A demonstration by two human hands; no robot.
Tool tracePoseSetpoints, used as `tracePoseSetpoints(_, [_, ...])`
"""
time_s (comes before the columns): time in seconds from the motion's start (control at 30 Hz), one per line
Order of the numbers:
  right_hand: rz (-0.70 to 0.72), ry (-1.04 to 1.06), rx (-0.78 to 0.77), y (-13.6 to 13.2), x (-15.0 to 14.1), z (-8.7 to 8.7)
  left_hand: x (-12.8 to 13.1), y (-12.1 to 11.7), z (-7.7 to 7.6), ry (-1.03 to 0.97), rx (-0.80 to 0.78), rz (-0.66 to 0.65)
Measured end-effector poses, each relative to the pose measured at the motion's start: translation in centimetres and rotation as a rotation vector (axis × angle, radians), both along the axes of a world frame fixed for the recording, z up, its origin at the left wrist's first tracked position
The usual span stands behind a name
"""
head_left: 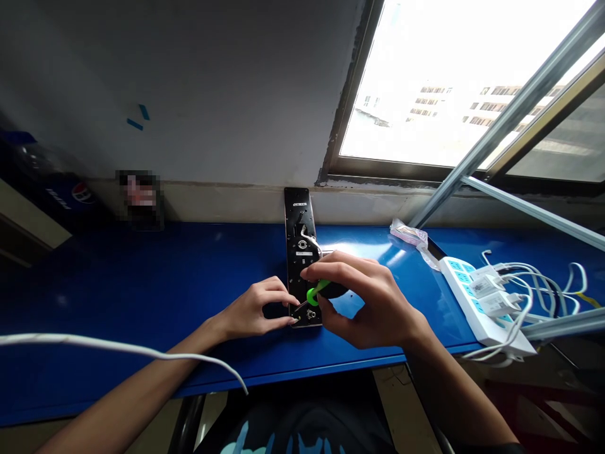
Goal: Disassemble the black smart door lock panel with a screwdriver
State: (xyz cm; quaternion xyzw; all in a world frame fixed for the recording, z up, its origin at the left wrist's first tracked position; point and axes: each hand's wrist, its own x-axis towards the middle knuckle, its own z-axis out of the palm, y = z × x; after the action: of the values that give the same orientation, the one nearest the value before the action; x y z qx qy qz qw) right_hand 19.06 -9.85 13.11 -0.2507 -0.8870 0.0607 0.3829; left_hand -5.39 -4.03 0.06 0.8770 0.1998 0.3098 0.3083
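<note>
A long black panel (302,271) with metal fittings and a short white cable lies on the blue table, its far end against the wall. My right hand (373,302) is closed around a screwdriver (314,294) with a green and black handle. The screwdriver's thin shaft slants down to the left, toward the panel's near left corner. At that same corner, the thumb and fingers of my left hand (259,308) come together in a pinch around the screwdriver's tip. Whatever sits between those fingertips is too small to make out.
A white power strip (466,296) with plugged-in chargers and tangled cables is at the right, beside a metal frame (510,113). A small plastic packet (410,234) lies by the wall. One white cable (142,345) crosses above my left forearm. A cola bottle (66,183) stands far left.
</note>
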Motion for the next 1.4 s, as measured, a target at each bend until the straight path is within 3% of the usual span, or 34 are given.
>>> tracePoseSetpoints(0.37, [-0.072,0.071,0.010,-0.1,0.4,0.2,0.5,0.0,0.3,-0.077,0.063,0.015])
tracePoseSetpoints(0.57, [-0.168,0.094,-0.003,-0.3,2.9,0.7,1.2,0.6,2.6,-0.064,0.154,0.084])
tracePoseSetpoints(0.73, [-0.346,-0.043,-0.051,-0.1,5.9,0.5,6.3,3.0,6.5,0.160,0.253,-0.066])
tracePoseSetpoints(0.83, [-0.423,-0.109,-0.108,-0.1,7.5,0.1,10.9,4.4,7.6,0.420,0.346,-0.129])
tracePoseSetpoints(0.97, [-0.447,-0.103,-0.188,-0.5,9.3,-0.4,16.1,5.3,6.7,0.539,0.363,-0.128])
tracePoseSetpoints(1.07, [-0.467,-0.086,-0.198,-0.7,10.3,-0.8,18.1,5.6,5.6,0.585,0.331,-0.140])
tracePoseSetpoints(1.4, [-0.482,-0.040,-0.231,-0.7,11.8,-2.0,18.6,6.7,5.2,0.678,0.225,-0.265])
